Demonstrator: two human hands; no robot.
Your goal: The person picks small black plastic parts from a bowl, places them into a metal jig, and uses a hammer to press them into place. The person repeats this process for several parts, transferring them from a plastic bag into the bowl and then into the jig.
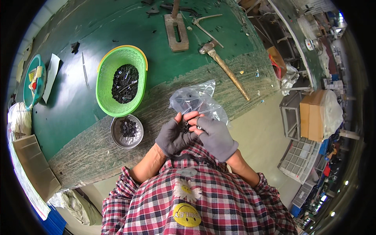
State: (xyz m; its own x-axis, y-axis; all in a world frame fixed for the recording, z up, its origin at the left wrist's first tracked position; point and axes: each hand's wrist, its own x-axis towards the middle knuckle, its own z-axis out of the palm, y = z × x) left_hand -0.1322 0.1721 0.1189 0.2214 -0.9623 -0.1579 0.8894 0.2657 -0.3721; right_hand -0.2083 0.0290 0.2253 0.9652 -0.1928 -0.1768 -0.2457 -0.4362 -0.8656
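In front of my chest, both hands are together, in grey fingerless gloves. My left hand [175,137] is cupped palm up and holds several small black ring-like parts [185,127]. Over that palm, my right hand [216,138] bends its fingers in and pinches a small part with a pale ring [199,127]. Just beyond the fingers lies a clear plastic bag [194,101] at the table's edge, with a few dark bits visible in it. To the left, a round metal bowl [140,141] contains small black parts, and a green basket [102,94] behind it holds many more.
A hammer [231,76] with a wooden handle lies at the right of the green table [74,117]. Farther back are a slotted metal block [171,35] and a bent metal rod [205,30]. A teal basin [30,74] stands at the far left; a cardboard box [312,115] is at right.
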